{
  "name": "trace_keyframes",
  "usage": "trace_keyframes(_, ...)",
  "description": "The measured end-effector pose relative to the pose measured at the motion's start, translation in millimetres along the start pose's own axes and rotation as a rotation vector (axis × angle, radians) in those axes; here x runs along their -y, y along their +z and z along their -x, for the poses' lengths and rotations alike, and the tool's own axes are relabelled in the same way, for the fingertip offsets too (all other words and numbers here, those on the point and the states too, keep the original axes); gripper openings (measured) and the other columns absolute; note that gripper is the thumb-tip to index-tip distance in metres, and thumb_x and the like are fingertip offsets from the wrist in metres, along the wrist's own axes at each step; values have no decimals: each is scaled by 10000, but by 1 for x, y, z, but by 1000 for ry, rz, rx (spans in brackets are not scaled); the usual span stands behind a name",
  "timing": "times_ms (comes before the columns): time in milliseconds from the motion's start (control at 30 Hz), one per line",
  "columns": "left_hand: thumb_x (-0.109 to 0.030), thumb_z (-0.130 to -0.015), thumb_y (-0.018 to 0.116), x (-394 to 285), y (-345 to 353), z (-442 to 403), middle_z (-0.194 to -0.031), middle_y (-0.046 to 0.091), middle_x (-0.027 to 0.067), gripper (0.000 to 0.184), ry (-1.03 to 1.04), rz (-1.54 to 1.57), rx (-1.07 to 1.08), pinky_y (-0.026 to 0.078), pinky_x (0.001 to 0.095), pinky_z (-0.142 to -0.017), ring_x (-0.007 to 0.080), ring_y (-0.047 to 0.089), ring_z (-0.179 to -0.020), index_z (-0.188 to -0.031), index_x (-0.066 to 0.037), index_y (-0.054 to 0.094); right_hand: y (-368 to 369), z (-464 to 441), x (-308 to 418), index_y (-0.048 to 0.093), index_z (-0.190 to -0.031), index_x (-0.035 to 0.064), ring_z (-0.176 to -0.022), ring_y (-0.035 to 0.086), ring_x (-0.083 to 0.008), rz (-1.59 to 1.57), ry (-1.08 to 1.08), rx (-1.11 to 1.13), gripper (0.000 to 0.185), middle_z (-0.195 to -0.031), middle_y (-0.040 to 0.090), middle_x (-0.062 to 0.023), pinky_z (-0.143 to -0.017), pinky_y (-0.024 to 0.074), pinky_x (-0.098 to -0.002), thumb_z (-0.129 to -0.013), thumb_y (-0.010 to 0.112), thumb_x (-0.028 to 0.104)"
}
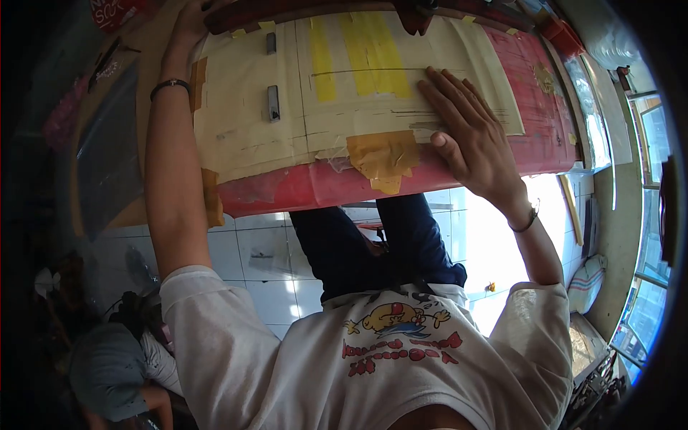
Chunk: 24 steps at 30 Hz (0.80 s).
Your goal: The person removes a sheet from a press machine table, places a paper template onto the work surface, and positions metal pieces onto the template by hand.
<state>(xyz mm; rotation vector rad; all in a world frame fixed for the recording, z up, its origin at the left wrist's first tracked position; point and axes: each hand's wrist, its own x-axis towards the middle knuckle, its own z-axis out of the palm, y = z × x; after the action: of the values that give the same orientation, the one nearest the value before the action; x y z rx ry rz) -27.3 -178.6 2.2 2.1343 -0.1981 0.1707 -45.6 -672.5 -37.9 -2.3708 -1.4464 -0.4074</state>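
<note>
My right hand [469, 136] lies flat with fingers stretched on a cream sheet [251, 143] that covers a red padded tabletop [287, 188]. Up at the left, my left hand [190, 27] is beside the end of a dark red bar [301, 16] along the sheet's far edge; its fingers are mostly hidden. Wide yellow strips [365, 57] and pencil-like lines run over the sheet. Two small grey blocks [273, 104] rest on its left part. Brown tape [383, 158] holds the near edge, close to my right hand.
Left of the sheet lies a dark, shiny panel [111, 150]. A red container [562, 37] stands at the far right. Another person [107, 369] is low at the lower left. White floor tiles [261, 251] show below the table, and a striped sack [589, 283] sits by the right wall.
</note>
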Motion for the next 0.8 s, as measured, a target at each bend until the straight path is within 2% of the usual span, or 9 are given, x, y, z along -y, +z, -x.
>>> trace_keyframes(33,-321,-913,658,-4,3,2,-1056,682,82,436,-9,31,-12,501,243,-765,109,623,-901,-1209,-1,641,-2,3,1,481,-1352,20,-1332,407,-363,15,-17,12,632,-1408,464,-196,-1141,282,-465,-986,357,520)
trace_keyframes(100,-433,-845,729,27,9,-13,-1075,668,123,568,-135,-146,-325,474,270,-811,132,583,-954,-1195,8,652,-7,0,3,451,-1372,9,-1312,429,-376,4,-12,50,654,-1403,453,-226,-1122,307,-460,-994,327,527)
trace_keyframes(133,-400,-855,725,26,9,-14,-1077,670,120,539,-101,-150,-347,478,282,-811,142,589,-953,-1191,15,651,-13,-10,8,451,-1370,5,-1303,437,-381,-118,21,68,641,-1397,456,-233,-1114,318,-458,-996,337,514)
trace_keyframes(200,-335,-875,717,25,16,-13,-1080,673,115,481,-49,-162,-357,485,306,-810,162,602,-949,-1182,29,650,-24,-30,31,451,-1368,-1,-1284,454,-391,-384,115,110,617,-1384,461,-246,-1096,339,-453,-1002,355,486)
trace_keyframes(433,-266,-898,687,26,12,-16,-1063,679,99,416,-173,-157,-355,484,288,-779,155,611,-910,-1176,40,648,38,-58,91,532,-1271,-17,-1229,503,-384,-17,-129,-119,547,-1296,550,-225,-1065,369,-470,-972,466,436)
trace_keyframes(500,-239,-903,673,15,21,-10,-1059,680,97,390,-112,-191,-403,484,275,-769,149,616,-897,-1173,41,649,41,-57,89,536,-1269,-10,-1240,497,-371,-41,-137,-114,540,-1313,540,-215,-1068,364,-480,-962,482,431)
trace_keyframes(600,-200,-905,657,14,14,-12,-1072,679,105,358,-186,-253,-307,488,264,-782,146,623,-905,-1170,41,649,40,-38,96,511,-1301,-4,-1289,455,-356,-27,-112,-29,568,-1371,493,-201,-1090,340,-478,-938,513,434)
trace_keyframes(700,-173,-907,643,27,16,-14,-1043,685,99,337,-103,-167,-363,489,265,-766,145,625,-888,-1168,39,651,35,-28,102,461,-1351,-6,-1347,397,-348,18,-99,29,639,-1433,436,-193,-1122,306,-469,-908,548,447)
trace_keyframes(800,-155,-908,635,27,14,-15,-1016,690,91,316,-66,-312,-359,488,267,-761,142,623,-875,-1155,42,658,37,-5,108,403,-1394,-22,-1384,346,-352,6,-75,69,735,-1466,391,-200,-1148,267,-468,-877,581,470)
